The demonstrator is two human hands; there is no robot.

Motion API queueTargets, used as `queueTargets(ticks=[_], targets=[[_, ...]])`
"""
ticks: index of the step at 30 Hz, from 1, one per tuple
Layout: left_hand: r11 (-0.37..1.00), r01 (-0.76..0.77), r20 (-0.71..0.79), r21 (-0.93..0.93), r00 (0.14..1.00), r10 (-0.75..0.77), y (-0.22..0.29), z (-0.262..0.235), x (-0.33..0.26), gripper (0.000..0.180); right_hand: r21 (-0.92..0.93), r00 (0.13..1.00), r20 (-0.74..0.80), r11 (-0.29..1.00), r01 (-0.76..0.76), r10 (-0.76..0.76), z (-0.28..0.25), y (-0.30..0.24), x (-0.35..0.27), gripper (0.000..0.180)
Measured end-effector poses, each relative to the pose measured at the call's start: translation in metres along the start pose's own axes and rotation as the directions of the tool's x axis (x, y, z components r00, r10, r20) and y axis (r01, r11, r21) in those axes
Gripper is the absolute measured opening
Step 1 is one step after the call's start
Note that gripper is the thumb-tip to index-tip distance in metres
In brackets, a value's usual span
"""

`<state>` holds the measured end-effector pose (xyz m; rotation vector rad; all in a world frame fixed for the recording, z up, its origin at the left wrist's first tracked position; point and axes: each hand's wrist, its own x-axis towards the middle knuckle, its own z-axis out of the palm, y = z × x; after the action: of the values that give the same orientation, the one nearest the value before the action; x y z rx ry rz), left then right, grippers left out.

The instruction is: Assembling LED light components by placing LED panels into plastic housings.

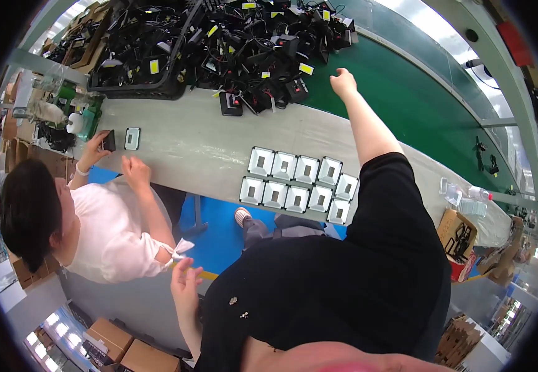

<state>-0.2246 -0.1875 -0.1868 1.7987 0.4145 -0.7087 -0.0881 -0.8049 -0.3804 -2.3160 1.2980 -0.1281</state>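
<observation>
My right arm stretches across the bench, and my right hand (343, 83) is over the green surface (393, 93), just right of a heap of black lamp-like units with cables (250, 62). Its fingers are partly extended, with nothing visible in them. Low beside my body is my left hand (186, 283), fingers loosely bent and apart, holding nothing. Between my arms, two rows of square floodlight-like housings (297, 199) lie on the grey bench (201, 133). Each has a white sloped inside and a small dark rectangle in the middle. My right sleeve reaches close to the rightmost ones.
At the left a co-worker (114, 229) holds a dark flat piece (109, 141) beside a single housing (132, 139). A black crate (135, 92) full of similar units stands at the back left. On the right are a cardboard box (455, 232) and a bottle (480, 193).
</observation>
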Motion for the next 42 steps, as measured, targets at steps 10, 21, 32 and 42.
queueTargets(ticks=[10,21,32,42], targets=[[0.985,0.074,0.052,0.159,0.995,-0.083,0.025,0.073,0.005,0.03,0.017,0.958,0.099,0.963,0.27,-0.27,0.053,-0.012,0.082,0.036],[0.966,-0.122,0.243,0.227,0.968,0.065,0.052,0.104,0.021,0.029,0.126,0.85,-0.366,0.884,0.45,-0.38,-0.114,0.083,-0.069,0.016],[0.829,-0.274,0.654,-0.487,0.515,0.554,0.174,0.167,-0.002,0.056,-0.069,0.328,-0.422,0.39,0.918,-0.845,-0.211,-0.078,-0.315,0.029],[0.823,-0.299,0.604,-0.483,0.567,0.561,0.16,0.092,-0.043,0.044,-0.023,0.005,-0.276,0.012,1.0,-0.961,-0.255,-0.144,-0.389,0.038]])
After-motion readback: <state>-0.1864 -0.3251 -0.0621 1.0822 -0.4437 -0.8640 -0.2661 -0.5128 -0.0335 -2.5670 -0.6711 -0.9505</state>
